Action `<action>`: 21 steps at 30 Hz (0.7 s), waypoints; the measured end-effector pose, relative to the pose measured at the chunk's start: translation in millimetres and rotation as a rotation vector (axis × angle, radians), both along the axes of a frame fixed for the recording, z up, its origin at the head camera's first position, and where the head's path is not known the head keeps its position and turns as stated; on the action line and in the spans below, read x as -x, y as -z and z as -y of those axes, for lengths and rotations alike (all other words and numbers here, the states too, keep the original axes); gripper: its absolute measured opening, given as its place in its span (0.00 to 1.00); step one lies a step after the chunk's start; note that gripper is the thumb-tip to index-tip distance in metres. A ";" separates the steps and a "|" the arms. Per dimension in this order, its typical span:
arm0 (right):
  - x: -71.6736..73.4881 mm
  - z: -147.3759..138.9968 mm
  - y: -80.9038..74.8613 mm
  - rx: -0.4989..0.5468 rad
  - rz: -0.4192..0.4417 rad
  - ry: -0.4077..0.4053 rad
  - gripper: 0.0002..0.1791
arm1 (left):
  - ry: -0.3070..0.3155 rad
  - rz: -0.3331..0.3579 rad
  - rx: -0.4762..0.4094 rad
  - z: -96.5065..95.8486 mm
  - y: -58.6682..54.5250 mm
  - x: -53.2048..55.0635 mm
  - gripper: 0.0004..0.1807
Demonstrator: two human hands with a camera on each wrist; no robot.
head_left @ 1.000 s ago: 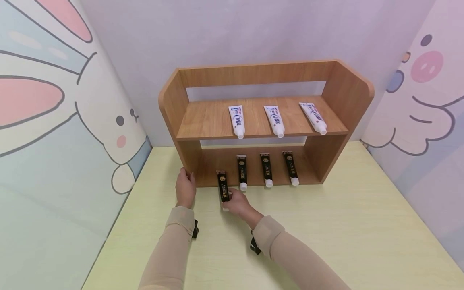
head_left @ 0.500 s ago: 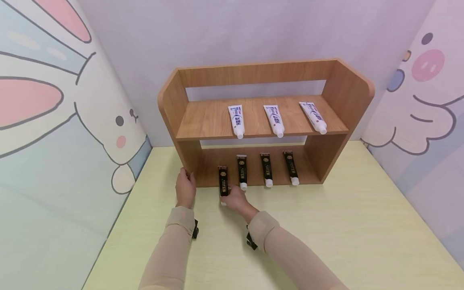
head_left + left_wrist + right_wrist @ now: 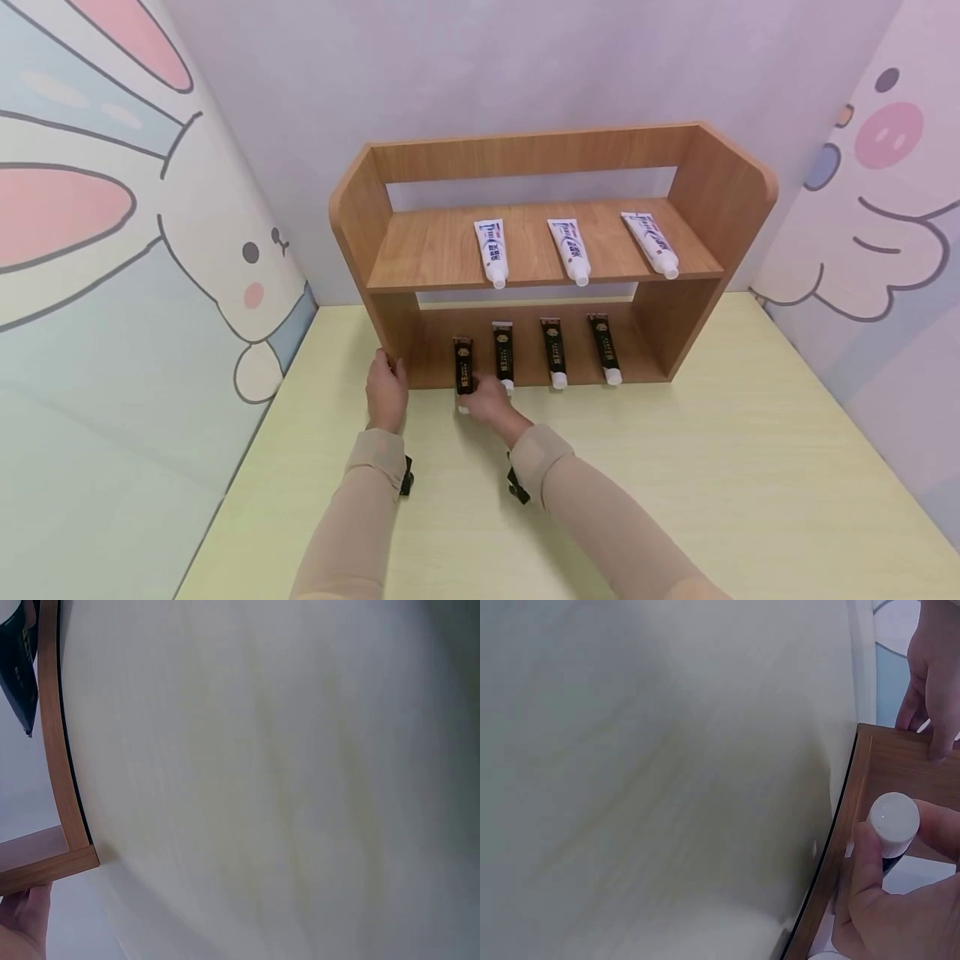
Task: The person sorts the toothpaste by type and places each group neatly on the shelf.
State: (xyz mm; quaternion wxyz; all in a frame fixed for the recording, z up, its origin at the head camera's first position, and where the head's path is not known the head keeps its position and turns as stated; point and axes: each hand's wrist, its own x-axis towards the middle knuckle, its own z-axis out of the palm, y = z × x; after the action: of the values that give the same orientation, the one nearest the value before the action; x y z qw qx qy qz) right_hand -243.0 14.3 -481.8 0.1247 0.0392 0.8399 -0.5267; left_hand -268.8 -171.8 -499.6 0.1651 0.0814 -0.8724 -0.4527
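Observation:
My right hand (image 3: pixel 489 401) pinches a black toothpaste tube (image 3: pixel 463 364) near its white cap (image 3: pixel 894 817), thumb and fingers on either side. The tube's upper end lies over the lower board of a wooden shelf (image 3: pixel 525 379), at the left, and its cap end juts past the front edge. My left hand (image 3: pixel 387 395) grips the shelf's left side panel low down, with the thumb on the inner face in the right wrist view. Beside the held tube lies another black tube (image 3: pixel 503 350), its cap partly covered by my right hand.
Two more black tubes (image 3: pixel 553 346) lie farther right on the lower board. Three white toothpaste tubes (image 3: pixel 492 250) rest on the upper board (image 3: pixel 427 246), caps forward. The shelf stands on a pale yellow table (image 3: pixel 712 467) between cartoon-printed walls (image 3: pixel 225 250).
My right hand has moved the held black tube away from me, farther onto the lower board. The left hand has kept its grip on the side panel.

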 end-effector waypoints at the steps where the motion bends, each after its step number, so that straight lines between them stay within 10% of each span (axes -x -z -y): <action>1: 1.3 0.4 -0.4 0.000 -0.003 0.001 0.35 | 0.003 0.001 -0.002 -0.1 0.2 0.0 0.15; 21: 13.3 6.9 -2.1 -0.008 -0.042 0.021 0.34 | -0.007 0.018 -0.006 -2.5 -4.3 -2.5 0.14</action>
State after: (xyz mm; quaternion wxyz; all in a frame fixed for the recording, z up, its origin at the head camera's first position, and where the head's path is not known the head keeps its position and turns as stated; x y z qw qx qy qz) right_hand -256.3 7.5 -479.6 0.1012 0.0374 0.8440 -0.5254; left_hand -266.3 -169.3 -495.3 0.1587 0.0891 -0.8722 -0.4539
